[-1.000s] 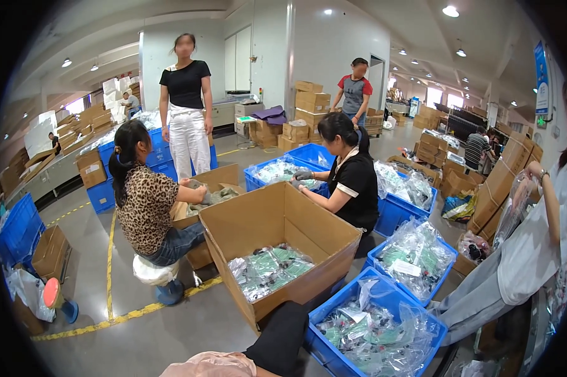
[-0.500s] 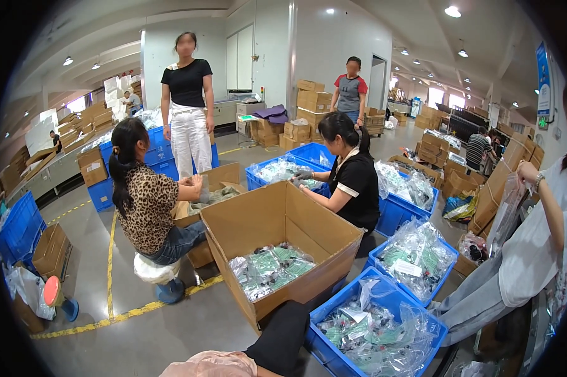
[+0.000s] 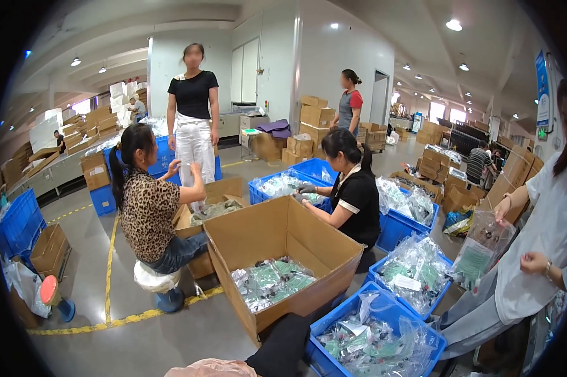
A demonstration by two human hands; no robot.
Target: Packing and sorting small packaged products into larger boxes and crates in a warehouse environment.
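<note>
Neither of my hands shows; only pink cloth [image 3: 211, 369] and a dark trouser leg [image 3: 282, 349] come in at the lower edge. Just ahead of the leg stands a large open cardboard box [image 3: 252, 235] with clear bags of green and dark parts [image 3: 274, 283] lying in it. To its right, a blue crate [image 3: 374, 333] is heaped with similar bags. Behind that is another full blue crate [image 3: 415, 276]. At the right, a standing co-worker in a pale shirt holds up a clear bag with a green piece [image 3: 478, 254] by its top.
A co-worker in a leopard-print top [image 3: 148, 213] sits left of the box. Another in black [image 3: 349, 201] bends over a blue crate [image 3: 283, 182] behind it. One in white trousers [image 3: 192, 138] stands farther back. A red-topped stool [image 3: 56, 298] is at far left.
The view has tilted up slightly. The right co-worker's clear bag has come lower into view. The seated co-worker has raised both hands. The far person in grey and red has turned aside.
</note>
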